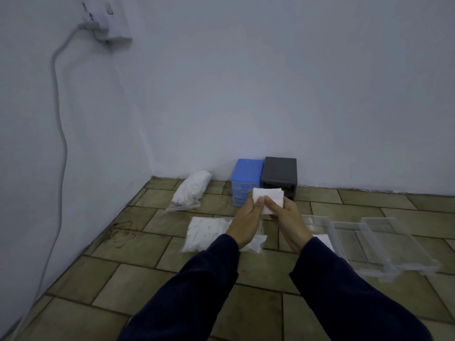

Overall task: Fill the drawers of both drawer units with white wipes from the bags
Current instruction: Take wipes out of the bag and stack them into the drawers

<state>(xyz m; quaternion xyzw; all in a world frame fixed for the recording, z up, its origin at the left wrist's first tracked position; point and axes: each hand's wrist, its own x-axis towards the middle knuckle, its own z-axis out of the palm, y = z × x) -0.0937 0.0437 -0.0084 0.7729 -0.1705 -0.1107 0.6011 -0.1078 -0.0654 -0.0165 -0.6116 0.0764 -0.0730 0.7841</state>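
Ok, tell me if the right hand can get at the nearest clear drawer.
Probably yes: the clear drawer lies open-topped on the floor just right of the right hand, nothing between, though that hand is holding the wipe stack.

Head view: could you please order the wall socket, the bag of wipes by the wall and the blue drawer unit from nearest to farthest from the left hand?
From the left hand:
1. Blue drawer unit, just beyond it.
2. Bag of wipes, farther left by the wall.
3. Wall socket, high up, upper left.

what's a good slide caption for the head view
Both hands, left hand and right hand, hold a white wipe before the blue drawer unit and black drawer unit.
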